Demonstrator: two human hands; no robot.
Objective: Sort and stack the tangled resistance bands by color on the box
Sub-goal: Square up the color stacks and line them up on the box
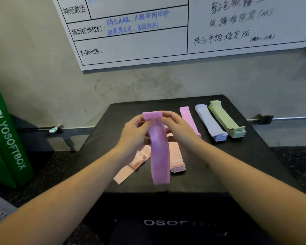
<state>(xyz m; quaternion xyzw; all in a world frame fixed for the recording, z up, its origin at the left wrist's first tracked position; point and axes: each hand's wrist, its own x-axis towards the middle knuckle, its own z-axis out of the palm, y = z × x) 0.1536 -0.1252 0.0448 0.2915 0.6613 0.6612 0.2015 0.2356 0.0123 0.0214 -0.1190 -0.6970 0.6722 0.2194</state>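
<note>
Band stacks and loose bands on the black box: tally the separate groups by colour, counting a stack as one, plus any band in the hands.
Green stack: 1
Blue-lavender stack: 1
Pink-purple stack: 1
Peach stack: 1
Loose peach band: 1
Pink-purple band held by the left hand and right hand: 1
Total: 6

Just one view here, a wide-angle head cam looking forward and down over the person's forearms at the black box (219,165) up close, with the whiteboard (140,41) on the wall straight ahead.
</note>
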